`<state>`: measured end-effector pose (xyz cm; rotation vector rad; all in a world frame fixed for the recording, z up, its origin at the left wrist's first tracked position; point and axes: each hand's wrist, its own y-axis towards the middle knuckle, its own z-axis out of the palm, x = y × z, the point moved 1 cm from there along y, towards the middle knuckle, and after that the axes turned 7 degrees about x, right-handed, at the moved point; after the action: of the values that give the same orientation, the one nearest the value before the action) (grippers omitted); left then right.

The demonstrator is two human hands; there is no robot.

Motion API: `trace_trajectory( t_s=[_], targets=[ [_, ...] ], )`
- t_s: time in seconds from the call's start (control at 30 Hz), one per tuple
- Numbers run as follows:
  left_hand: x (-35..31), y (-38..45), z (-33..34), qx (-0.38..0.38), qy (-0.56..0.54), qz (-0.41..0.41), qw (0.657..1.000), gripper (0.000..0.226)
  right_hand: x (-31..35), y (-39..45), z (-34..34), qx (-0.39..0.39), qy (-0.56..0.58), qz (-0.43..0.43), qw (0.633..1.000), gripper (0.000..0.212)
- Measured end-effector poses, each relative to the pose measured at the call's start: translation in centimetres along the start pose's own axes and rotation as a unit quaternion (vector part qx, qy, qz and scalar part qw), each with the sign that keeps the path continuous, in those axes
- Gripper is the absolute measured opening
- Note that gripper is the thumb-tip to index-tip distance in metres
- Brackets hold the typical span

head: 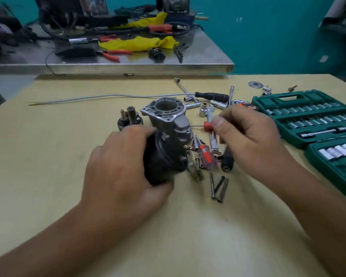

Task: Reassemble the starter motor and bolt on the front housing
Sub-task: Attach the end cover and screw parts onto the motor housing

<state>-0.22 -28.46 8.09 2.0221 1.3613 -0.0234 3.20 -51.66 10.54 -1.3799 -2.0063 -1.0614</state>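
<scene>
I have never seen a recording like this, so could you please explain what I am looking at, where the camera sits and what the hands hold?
It is one picture from a camera worn on a person's head, looking down at their bare hands. The left hand grips the dark motor body, which carries the grey front housing. The right hand pinches a small red-handled tool. On the table lie long bolts, a screwdriver, loose sockets and a green socket case.
</scene>
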Motion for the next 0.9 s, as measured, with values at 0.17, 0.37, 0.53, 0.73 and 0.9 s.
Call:
trace_trajectory(
  t_s=[0.17, 0.37, 0.53, 0.73, 0.9],
  targets=[
    [1.9, 0.2, 0.0, -0.063, -0.171, -0.067, 0.981, 0.069, -2.4, -0.1, -0.3, 0.187, -0.262, 0.011, 0.947, 0.041],
    [3.8, 1.7, 0.6, -0.078, -0.218, -0.062, 0.971, 0.062, -4.0, 0.6, -1.9, 0.139, -0.273, 0.060, 0.950, 0.022],
    [5.1, 2.6, 0.5, -0.055, -0.231, -0.056, 0.970, 0.064, -3.5, 0.0, -1.5, 0.066, -0.251, 0.023, 0.966, 0.033],
    [6.4, 2.6, -0.2, -0.004, -0.288, -0.052, 0.956, 0.070, -2.2, 0.1, -0.8, 0.162, -0.315, 0.008, 0.935, 0.025],
    [6.4, 2.6, 0.0, -0.003, -0.316, -0.064, 0.946, 0.073, -3.8, -0.1, -2.3, 0.093, -0.209, 0.071, 0.971, 0.011]
  ],
)
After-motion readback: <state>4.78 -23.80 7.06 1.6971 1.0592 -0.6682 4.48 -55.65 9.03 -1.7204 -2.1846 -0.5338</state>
